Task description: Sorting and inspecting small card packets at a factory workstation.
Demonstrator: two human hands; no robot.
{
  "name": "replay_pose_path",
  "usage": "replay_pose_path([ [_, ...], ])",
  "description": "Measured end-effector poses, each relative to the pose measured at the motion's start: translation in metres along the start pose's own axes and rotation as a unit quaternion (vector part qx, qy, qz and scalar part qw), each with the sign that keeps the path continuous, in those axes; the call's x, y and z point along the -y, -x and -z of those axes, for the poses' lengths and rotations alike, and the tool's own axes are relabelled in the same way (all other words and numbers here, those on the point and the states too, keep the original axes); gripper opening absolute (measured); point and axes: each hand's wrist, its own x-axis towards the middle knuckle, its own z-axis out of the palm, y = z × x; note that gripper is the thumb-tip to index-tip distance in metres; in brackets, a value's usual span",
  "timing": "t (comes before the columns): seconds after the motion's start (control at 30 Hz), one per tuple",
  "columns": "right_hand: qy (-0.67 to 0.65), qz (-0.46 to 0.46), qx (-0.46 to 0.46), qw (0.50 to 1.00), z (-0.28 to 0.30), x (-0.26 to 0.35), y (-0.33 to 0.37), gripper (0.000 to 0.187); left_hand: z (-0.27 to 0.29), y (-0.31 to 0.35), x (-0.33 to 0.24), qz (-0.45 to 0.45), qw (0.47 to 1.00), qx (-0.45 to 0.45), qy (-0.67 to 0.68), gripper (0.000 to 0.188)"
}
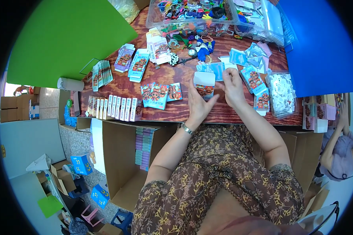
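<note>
My left hand is closed around a small printed carton with cartoon figures. The carton's white top flap stands up, away from me. Just right of it, my right hand has its fingers curled together in a pinch; whatever they hold, if anything, is hidden. Beyond both hands lies a light blue packet. To the left of my left hand, flat printed cartons overlap on the dark red wood-grain table. More cartons lie right of my right hand.
A row of upright filled boxes lines the near left edge. Clear bins of small toys stand at the back. A bag of white packets sits at right. Green and blue panels flank the table. Another person works at far right.
</note>
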Motion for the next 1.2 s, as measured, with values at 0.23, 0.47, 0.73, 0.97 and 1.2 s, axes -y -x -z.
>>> replay_pose_path([
  [0.23, 0.178, 0.278, 0.013, 0.944, 0.019, 0.044, 0.010, 0.009, 0.005, 0.003, 0.014, -0.022, 0.999, -0.029, -0.012, 0.095],
  [0.47, 0.340, 0.362, 0.055, 0.866, 0.019, 0.054, 0.018, 0.008, 0.010, 0.003, 0.012, -0.055, 0.993, -0.055, -0.083, 0.096],
  [0.73, 0.441, 0.368, 0.111, 0.811, 0.006, 0.054, 0.021, 0.007, 0.010, 0.008, 0.011, -0.083, 0.989, -0.060, -0.107, 0.098],
  [0.97, 0.476, 0.520, 0.106, 0.701, 0.003, 0.027, 0.023, 0.016, 0.010, 0.011, 0.006, -0.131, 0.980, -0.063, -0.137, 0.096],
  [1.2, 0.575, 0.503, 0.160, 0.625, 0.020, 0.043, 0.040, 0.020, 0.006, 0.012, -0.003, -0.163, 0.981, -0.023, -0.105, 0.096],
])
